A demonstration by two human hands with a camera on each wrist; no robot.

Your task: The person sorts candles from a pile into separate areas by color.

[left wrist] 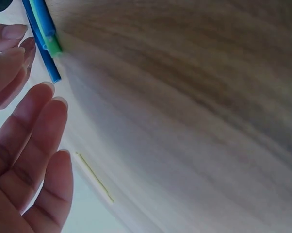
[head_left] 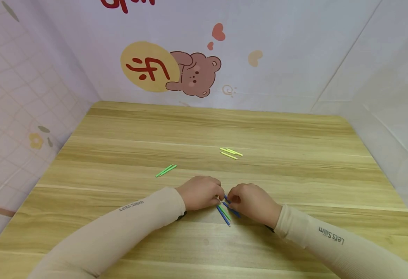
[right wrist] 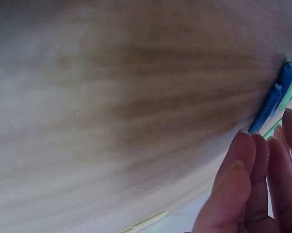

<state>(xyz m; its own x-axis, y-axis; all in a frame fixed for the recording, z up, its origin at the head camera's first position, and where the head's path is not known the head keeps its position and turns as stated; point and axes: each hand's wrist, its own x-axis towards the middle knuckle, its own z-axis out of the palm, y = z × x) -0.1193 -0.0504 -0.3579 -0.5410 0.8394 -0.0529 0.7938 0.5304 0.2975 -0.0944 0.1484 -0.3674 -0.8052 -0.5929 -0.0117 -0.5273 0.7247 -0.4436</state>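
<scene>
Head view first: two hands meet close together over the wooden table (head_left: 294, 155), a narrow gap between their fingertips. The left hand (head_left: 202, 192) is bent at the fingers, tips drawn in; whether it pinches anything, I cannot tell. Just below those tips lie a blue stick (head_left: 223, 216) and a green stick (head_left: 226, 213), side by side and slanting toward the person. Over to the right hand (head_left: 250, 201): fingers curved downward, thumb near the index, a second blue stick (head_left: 232, 209) partly beneath, and a bit of blue right at the fingertips. Pinched or merely touched? Cannot tell. Farther out, two green sticks (head_left: 166, 170) lie to the left, and yellow sticks (head_left: 231, 152) sit near the middle. Pale sleeves (head_left: 120, 228) cover both forearms, and a printed bear (head_left: 198, 75) looks on from the back wall.

Left wrist view: three bent fingers, slightly spread, fill the lower left, their tips just beside the blue and green bundle at the top. More fingertips crowd the upper-left edge. One yellow stick lies well apart, below.

Right wrist view: fingers bunch close together at the lower right, tips right at the end of a blue stick; a green one lies alongside.
</scene>
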